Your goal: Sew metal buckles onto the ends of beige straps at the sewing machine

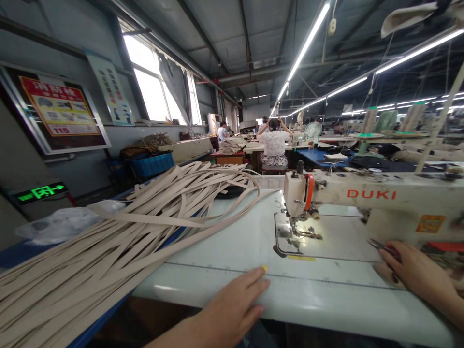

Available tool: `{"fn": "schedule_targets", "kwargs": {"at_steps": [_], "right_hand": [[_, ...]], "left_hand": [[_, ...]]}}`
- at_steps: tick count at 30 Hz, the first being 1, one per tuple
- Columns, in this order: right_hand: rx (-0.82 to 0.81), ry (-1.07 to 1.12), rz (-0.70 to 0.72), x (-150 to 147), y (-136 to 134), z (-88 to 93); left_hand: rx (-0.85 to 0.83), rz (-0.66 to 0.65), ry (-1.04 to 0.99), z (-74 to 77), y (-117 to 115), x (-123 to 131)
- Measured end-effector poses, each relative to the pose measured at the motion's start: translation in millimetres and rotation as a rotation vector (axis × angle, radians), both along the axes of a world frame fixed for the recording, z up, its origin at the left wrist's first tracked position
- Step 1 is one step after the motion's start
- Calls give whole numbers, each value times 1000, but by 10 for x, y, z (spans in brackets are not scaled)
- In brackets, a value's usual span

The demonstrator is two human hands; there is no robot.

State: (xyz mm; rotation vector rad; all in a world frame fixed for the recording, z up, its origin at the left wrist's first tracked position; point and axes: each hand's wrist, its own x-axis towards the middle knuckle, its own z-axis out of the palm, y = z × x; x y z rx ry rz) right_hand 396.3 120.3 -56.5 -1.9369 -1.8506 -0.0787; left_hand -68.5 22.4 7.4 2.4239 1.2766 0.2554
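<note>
My left hand [234, 302] lies near the front edge of the pale sewing table [232, 256], fingers stretched out and holding nothing. A small yellow piece [265, 268] shows at the tip of its forefinger. My right hand [416, 270] is closed around a pair of scissors [389, 250] with dark blades pointing left, beside the sewing machine bed. The sewing machine [340, 193] stands ahead, its needle and presser foot [295, 229] over the metal plate. Long beige strips [155, 222] are heaped at the left, and some curve over the table towards the machine.
A ruler tape [308, 279] runs along the table's front. At the far left lies a clear plastic bag [61, 224]. Beyond are a blue bin [152, 164], a seated person [274, 142] with raised arms, a fan [313, 129] and thread cones [369, 121].
</note>
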Motion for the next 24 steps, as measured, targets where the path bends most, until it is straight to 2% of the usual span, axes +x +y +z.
{"fn": "schedule_targets", "kwargs": {"at_steps": [3,8,11,13,15,17,20,24], "right_hand": [[8,-5,-12,-16,-13,13],[16,1,-7,-69,-36,63],[7,24,-26,-84,-45,85],[5,46,-20,-76,-42,80],[17,69,0,-60,-32,61],[41,88,16,-43,-17,37],[48,116,25,-16,5,9],[3,141,42,30,34,-13]], "left_hand": [[36,91,2,-63,196,-16],[107,33,-8,-71,793,211],[197,47,-16,-37,1090,362],[265,73,-11,-21,1162,397],[320,93,7,-12,1121,346],[356,113,39,7,1005,191],[393,207,104,117,827,-238],[466,473,191,482,766,-977]]}}
